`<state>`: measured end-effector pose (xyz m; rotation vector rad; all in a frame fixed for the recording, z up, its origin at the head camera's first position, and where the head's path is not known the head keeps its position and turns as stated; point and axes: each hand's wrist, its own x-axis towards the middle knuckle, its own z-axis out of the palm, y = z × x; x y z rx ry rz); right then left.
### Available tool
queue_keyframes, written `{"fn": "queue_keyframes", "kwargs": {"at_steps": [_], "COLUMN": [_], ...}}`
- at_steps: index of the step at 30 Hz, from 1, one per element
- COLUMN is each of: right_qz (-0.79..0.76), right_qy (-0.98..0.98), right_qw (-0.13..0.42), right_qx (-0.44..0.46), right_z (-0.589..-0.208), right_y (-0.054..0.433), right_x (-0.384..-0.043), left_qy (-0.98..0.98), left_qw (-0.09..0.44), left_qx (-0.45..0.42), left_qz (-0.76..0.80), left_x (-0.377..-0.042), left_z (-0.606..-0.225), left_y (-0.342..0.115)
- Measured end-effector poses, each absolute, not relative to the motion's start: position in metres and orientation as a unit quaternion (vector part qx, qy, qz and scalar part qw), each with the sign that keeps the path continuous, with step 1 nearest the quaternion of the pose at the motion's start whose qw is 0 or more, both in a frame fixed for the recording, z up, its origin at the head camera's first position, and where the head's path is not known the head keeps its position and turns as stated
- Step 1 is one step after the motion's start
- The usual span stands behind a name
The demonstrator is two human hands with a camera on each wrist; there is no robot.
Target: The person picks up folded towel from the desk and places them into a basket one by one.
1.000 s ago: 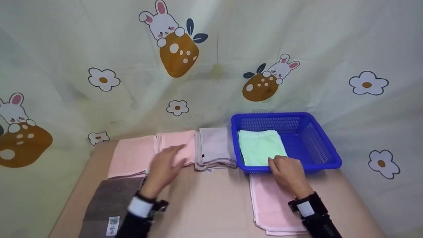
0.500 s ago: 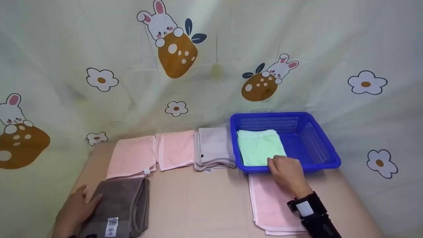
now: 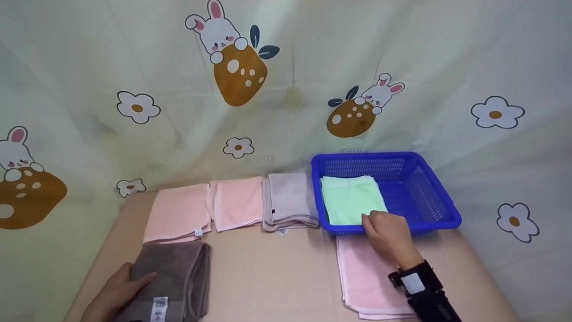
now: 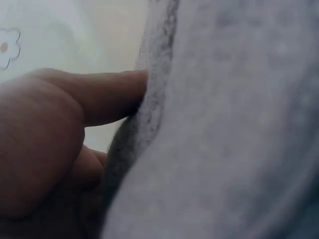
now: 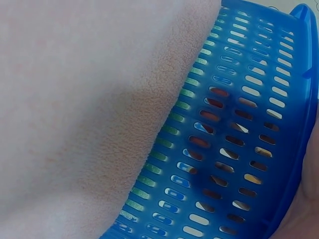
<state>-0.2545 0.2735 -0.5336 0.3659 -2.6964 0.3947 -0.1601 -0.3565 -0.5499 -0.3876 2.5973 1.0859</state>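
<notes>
A folded grey-brown towel (image 3: pixel 167 268) with a white label lies at the front left. My left hand (image 3: pixel 117 288) holds its left edge, the thumb over the top; the other fingertips are partly hidden. In the left wrist view, the thumb (image 4: pixel 109 94) touches the towel's blurred edge. My right hand (image 3: pixel 389 235) grips the front rim of a blue plastic basket (image 3: pixel 431 223). Inside it, on the left, lies a folded light green towel (image 3: pixel 353 199). The right wrist view shows the basket's slotted wall (image 5: pixel 229 119), with the hand at the right edge.
Along the back stand two folded pink towels (image 3: pixel 178 210) and a folded greyish-lilac towel (image 3: pixel 290 197), side by side left of the basket. Another pink towel stack (image 3: pixel 371 281) lies in front of the basket. A printed curtain (image 3: pixel 286 112) hangs behind the table (image 3: pixel 268 277).
My left hand has come from above the back pink towels to the grey-brown towel's left edge. That towel has shifted slightly right. My right hand has stayed on the basket rim.
</notes>
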Motion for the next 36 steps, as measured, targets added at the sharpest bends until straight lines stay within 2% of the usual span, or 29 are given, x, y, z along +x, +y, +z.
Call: {"fn": "queue_keyframes", "kwargs": {"at_steps": [6, 13, 19, 25, 33, 36], "right_qz": [0.14, 0.137, 0.142, 0.143, 0.142, 0.142], "right_qy": [-0.96, -0.956, -0.959, -0.959, -0.962, -0.96], "right_qw": [0.2, 0.215, 0.203, 0.2, 0.191, 0.198], "right_qx": [0.138, 0.144, 0.141, 0.142, 0.134, 0.14], "right_z": [-0.532, -0.53, -0.531, -0.532, -0.533, -0.533], "right_y": [0.273, 0.274, 0.273, 0.27, 0.273, 0.274], "right_x": [-0.255, -0.256, -0.255, -0.256, -0.256, -0.256], "left_qy": [0.928, 0.935, 0.947, 0.953, 0.891, 0.865], "left_qw": [0.12, 0.042, 0.025, 0.038, 0.153, 0.176], "left_qx": [-0.065, -0.076, -0.077, -0.023, 0.057, 0.082], "left_qz": [0.346, 0.344, 0.312, 0.298, 0.423, 0.463], "left_x": [-0.162, -0.166, -0.168, -0.167, -0.181, -0.184], "left_z": [-0.551, -0.563, -0.565, -0.56, -0.563, -0.566], "left_y": [-0.311, -0.257, -0.206, -0.165, -0.13, -0.122]}}
